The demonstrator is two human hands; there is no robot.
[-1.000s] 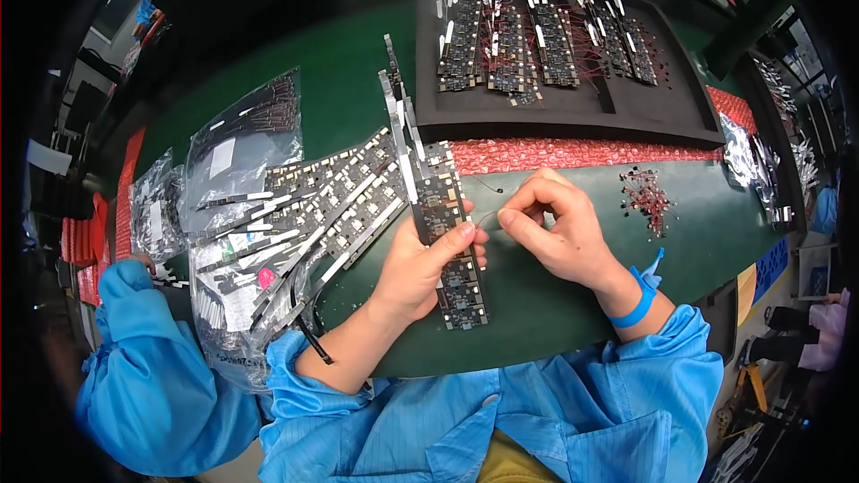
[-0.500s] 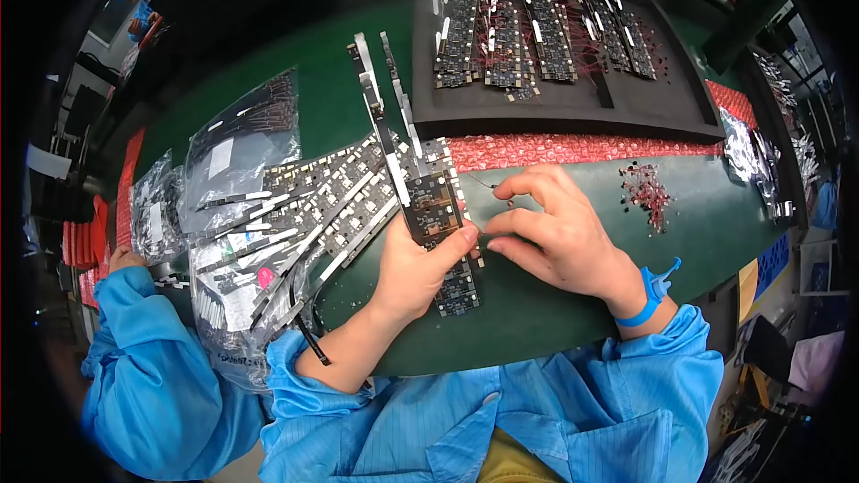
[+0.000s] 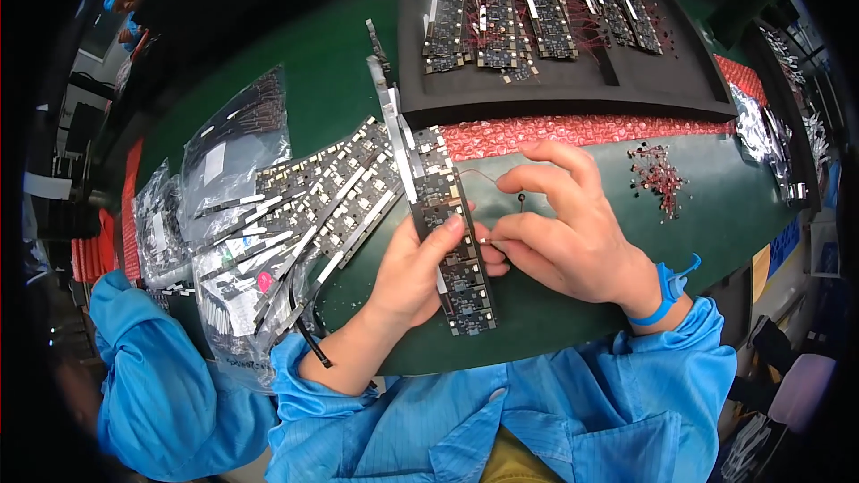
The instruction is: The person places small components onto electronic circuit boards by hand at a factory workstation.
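Clamping the circuit board (image 3: pixel 465 286) in the left grip (image 3: pixel 410 273) at frame centre, lengthwise from top to bottom; holding the right grip (image 3: pixel 574 237) just beside its right edge; cannot tell whether pinching anything.

The circuit board strip (image 3: pixel 461 266) is hiding part of the fingers of your left hand (image 3: pixel 410 275), while your thumb is covering a patch of it. Your right hand (image 3: pixel 573 231) is concealing some of the thin wire (image 3: pixel 480 175) it is pinching. Toward the right edge of the desk (image 3: pixel 546 331), red-wired parts (image 3: pixel 659 181) are lying too small to tell apart. The view's upper edge is cutting off the black tray (image 3: pixel 662 91).
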